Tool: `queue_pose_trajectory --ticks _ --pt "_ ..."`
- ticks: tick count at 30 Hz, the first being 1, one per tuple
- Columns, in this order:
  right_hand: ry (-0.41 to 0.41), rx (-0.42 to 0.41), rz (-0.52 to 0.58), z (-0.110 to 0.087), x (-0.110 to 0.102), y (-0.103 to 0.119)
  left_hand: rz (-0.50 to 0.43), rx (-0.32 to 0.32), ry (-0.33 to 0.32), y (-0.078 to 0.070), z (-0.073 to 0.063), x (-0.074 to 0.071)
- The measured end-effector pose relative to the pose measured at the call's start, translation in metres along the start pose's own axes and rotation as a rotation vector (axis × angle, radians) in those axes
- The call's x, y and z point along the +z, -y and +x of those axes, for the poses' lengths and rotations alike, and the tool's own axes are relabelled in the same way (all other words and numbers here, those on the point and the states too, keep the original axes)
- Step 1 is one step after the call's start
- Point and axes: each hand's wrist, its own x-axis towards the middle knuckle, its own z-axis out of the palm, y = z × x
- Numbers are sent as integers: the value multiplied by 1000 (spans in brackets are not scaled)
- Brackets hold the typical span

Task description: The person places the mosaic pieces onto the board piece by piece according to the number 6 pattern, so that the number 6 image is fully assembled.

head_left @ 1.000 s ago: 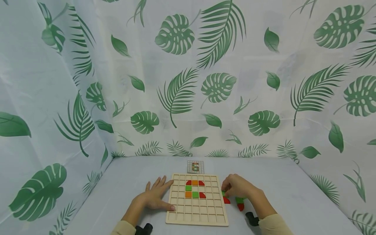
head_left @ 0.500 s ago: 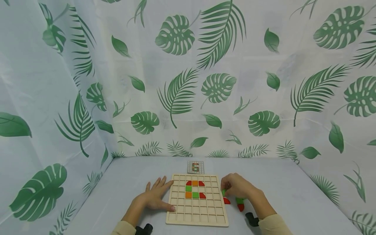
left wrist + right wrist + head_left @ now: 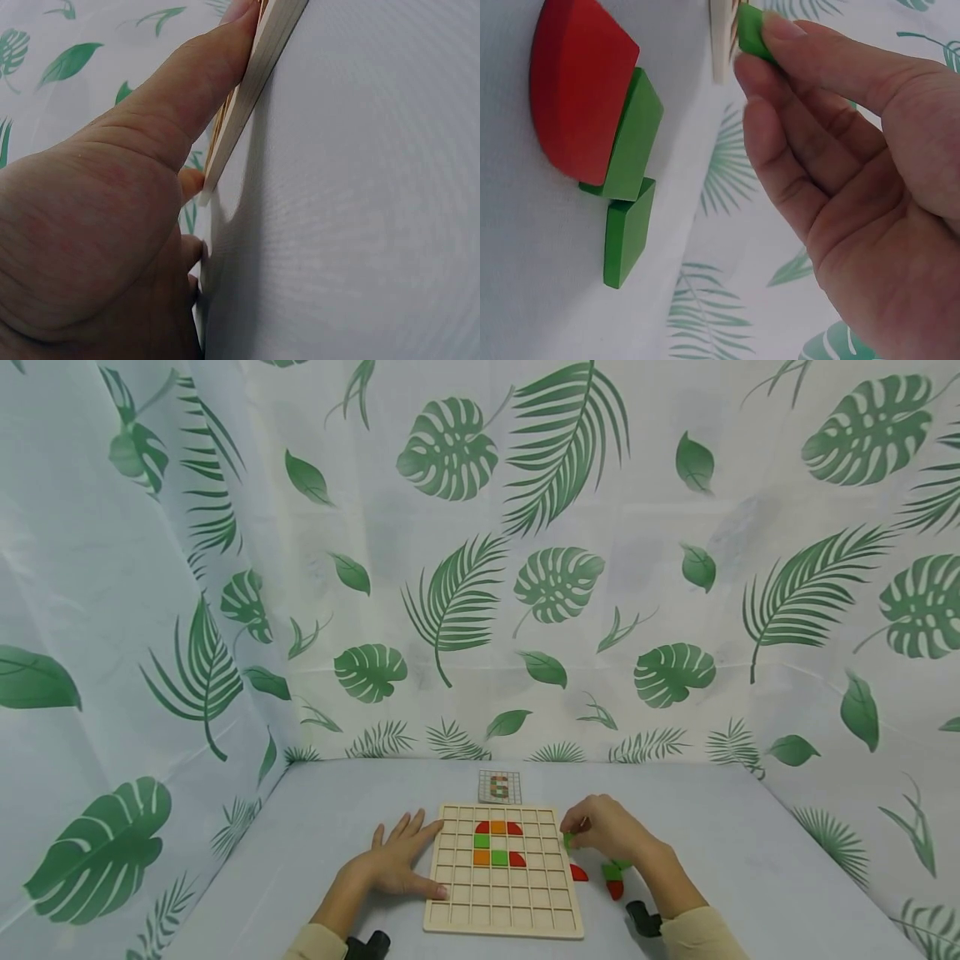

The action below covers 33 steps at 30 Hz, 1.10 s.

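A wooden grid board (image 3: 502,920) lies on the table, with red, orange and green pieces set in some of its squares. My left hand (image 3: 397,864) spreads its straight fingers along the board's left side, the thumb resting on the frame. Beyond the board's right edge, my right hand (image 3: 611,828) pinches a green block (image 3: 754,31) between thumb and fingers, raised off the table. Below that hand lie a red quarter-round piece (image 3: 578,872), green blocks (image 3: 612,872) and another red piece (image 3: 615,890).
Behind the board lies a small pattern card (image 3: 499,787) showing a coloured figure on a grid. Black wrist mounts (image 3: 643,920) show near both wrists. A leaf-print curtain (image 3: 480,710) stands behind and at the sides of the table.
My right hand has lifted the green block from beside the red quarter-round piece and moved slightly up and toward the board. The left hand has stayed in place.
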Motion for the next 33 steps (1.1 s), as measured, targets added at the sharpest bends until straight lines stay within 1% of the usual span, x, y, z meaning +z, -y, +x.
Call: queue_pose_trajectory --ticks 6,13,20,28,33 --pt "-20 16 1 3 2 3 5 2 1 0 -1 0" --pt "-61 -55 -3 10 3 9 0 -8 2 1 -1 -1" --pt "-68 -80 -4 15 8 16 -2 -4 0 2 0 0" --pt "-79 -137 -8 18 13 22 -9 -1 6 1 0 -2" --pt "-89 -146 -11 20 17 27 -3 0 4 0 0 -1"
